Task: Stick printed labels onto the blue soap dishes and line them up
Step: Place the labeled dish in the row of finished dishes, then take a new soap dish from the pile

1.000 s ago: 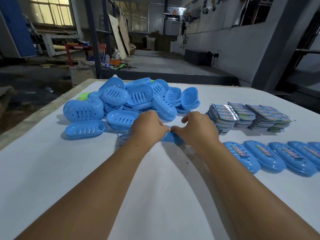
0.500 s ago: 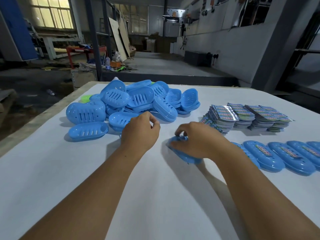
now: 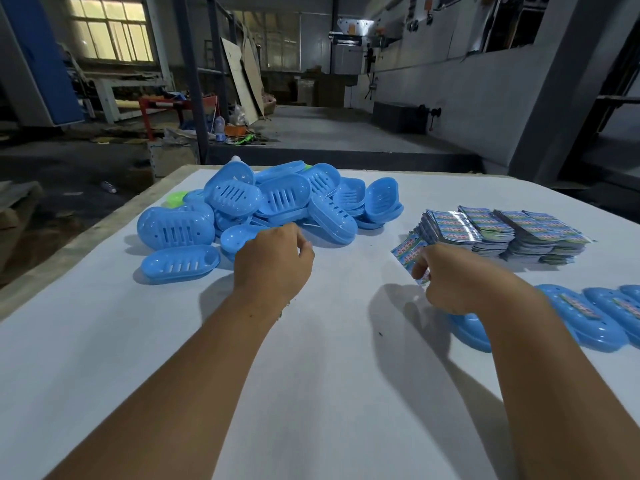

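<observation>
1. Right hand [image 3: 453,282] — fingers [image 3: 417,270] curled together, pinching one printed label [image 3: 408,254] lifted off the white worktop [image 3: 329,375].
2. Label stacks [image 3: 502,233] — several piles side by side, just beyond and to the right of the right fingers.
3. Labelled soap dishes [image 3: 595,317] — a row lying upside down on the worktop, right of the right fingers, each bearing a label on its back; the nearest one [image 3: 467,329] is partly hidden under the right wrist.
4. Left hand [image 3: 273,265] — fingers loosely curled; whether they hold anything cannot be told from this side. It sits at the near edge of the pile.
5. Unlabelled blue soap dishes [image 3: 263,206] — a loose heap beyond and left of the left fingers, with one dish [image 3: 180,263] lying apart at the near left.
6. Green item [image 3: 175,198] — partly hidden behind the heap, far left.
</observation>
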`<state>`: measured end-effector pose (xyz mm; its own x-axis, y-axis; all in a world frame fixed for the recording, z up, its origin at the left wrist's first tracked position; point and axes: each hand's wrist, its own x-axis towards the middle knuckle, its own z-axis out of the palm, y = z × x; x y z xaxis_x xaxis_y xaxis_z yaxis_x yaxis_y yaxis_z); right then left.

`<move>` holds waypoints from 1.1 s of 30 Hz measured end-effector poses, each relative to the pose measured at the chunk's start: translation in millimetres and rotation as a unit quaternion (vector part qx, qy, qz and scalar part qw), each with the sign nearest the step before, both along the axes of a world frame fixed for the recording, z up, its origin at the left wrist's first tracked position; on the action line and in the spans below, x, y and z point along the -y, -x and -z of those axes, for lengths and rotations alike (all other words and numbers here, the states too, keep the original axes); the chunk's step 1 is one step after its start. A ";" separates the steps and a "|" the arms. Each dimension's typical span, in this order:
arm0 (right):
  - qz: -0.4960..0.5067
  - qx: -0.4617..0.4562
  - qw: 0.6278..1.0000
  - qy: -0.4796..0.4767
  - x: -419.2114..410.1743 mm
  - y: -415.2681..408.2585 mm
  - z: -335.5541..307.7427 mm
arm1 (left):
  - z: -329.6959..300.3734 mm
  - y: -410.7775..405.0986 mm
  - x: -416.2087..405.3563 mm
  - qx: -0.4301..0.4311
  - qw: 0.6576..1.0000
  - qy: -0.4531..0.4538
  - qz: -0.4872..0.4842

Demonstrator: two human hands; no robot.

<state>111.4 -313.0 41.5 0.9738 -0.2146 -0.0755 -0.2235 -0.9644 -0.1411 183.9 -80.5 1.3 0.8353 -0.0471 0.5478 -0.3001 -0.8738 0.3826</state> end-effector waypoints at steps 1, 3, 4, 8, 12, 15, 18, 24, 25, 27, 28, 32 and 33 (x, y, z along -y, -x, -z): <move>-0.001 0.002 1.000 0.005 2.2 -0.5 1.1 | -1.2 -0.8 -1.8 0.010 1.000 -0.004 -0.009; -0.005 0.007 1.000 0.000 2.3 -2.2 3.1 | -3.2 -2.0 -5.6 0.018 1.000 0.002 -0.016; -0.011 0.014 1.000 -0.008 0.5 -3.9 4.4 | -4.2 -2.3 -7.0 0.020 1.000 0.006 -0.016; -0.059 0.078 0.994 -0.039 -16.9 -13.0 12.0 | -5.8 -4.9 -13.8 0.012 0.998 -0.040 -0.050; -0.083 0.123 0.986 -0.072 -31.6 -16.7 19.3 | -6.6 -5.7 -23.3 -0.013 0.991 -0.103 -0.090; -0.093 0.173 0.976 -0.095 -34.4 -18.3 20.7 | -10.5 -3.5 -21.3 0.046 0.990 -0.095 -0.092; -0.110 0.234 0.953 -0.155 -38.0 -21.3 24.1 | -17.8 2.0 -15.0 0.109 0.991 0.081 0.005; -0.131 0.286 0.895 -0.316 -47.4 -25.2 32.0 | -37.5 13.1 12.4 -0.173 0.751 0.611 0.182; -0.136 0.282 0.893 -0.323 -47.6 -25.8 32.1 | -37.6 15.4 15.4 -0.232 0.674 0.671 0.204; -0.147 0.271 0.890 -0.336 -46.1 -27.9 32.3 | -35.2 18.4 17.4 -0.306 0.577 0.722 0.231; -0.153 0.267 0.887 -0.345 -45.3 -29.6 32.7 | -34.1 19.4 17.4 -0.324 0.545 0.736 0.237; -0.168 0.262 0.890 -0.334 -42.6 -35.4 35.1 | -34.4 20.1 16.1 -0.349 0.498 0.760 0.231; -0.169 0.256 0.892 -0.331 -41.8 -35.6 35.1 | -34.6 18.7 14.3 -0.350 0.512 0.752 0.224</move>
<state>147.0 -271.3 6.4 0.9173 0.0248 0.3973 0.3224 -0.6317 -0.7049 165.3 -94.8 35.8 0.9417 -0.2846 -0.1793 0.3285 0.6639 0.6718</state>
